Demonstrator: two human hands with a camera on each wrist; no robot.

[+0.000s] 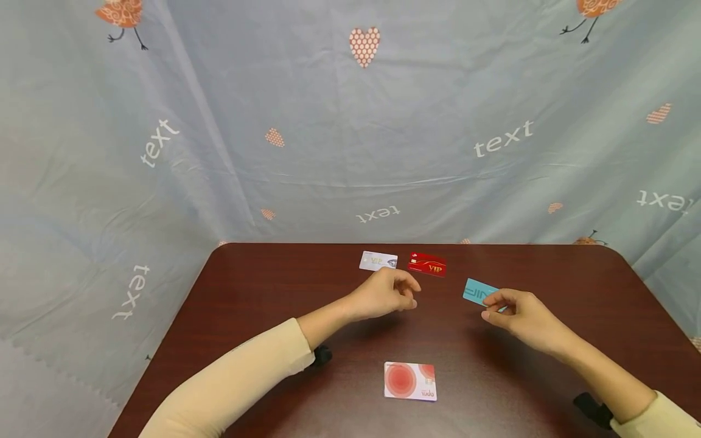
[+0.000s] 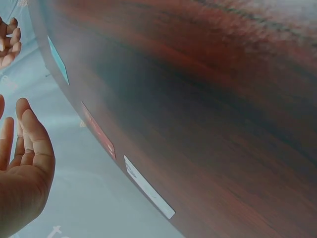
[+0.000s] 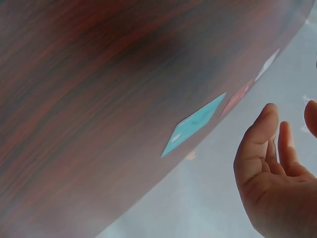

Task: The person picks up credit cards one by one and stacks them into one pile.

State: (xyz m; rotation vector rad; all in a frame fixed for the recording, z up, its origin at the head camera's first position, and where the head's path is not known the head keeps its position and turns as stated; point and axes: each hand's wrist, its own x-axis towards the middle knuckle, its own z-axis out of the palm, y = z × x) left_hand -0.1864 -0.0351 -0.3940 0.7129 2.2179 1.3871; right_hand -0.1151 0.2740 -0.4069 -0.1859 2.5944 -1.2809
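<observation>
My right hand hovers over the near right part of a teal card, hiding some of it in the head view. The right wrist view shows this teal card flat on the table, apart from the loosely bent fingers. To the left, my left hand hangs above the table with relaxed fingers and holds nothing. Just beyond it lie a silver-white VIP card and a red VIP card. A white card with red circles lies nearer to me, between the forearms.
The dark reddish-brown wooden table has rounded far corners. A pale blue printed curtain hangs right behind its far edge and along the sides. Black straps show under the forearms.
</observation>
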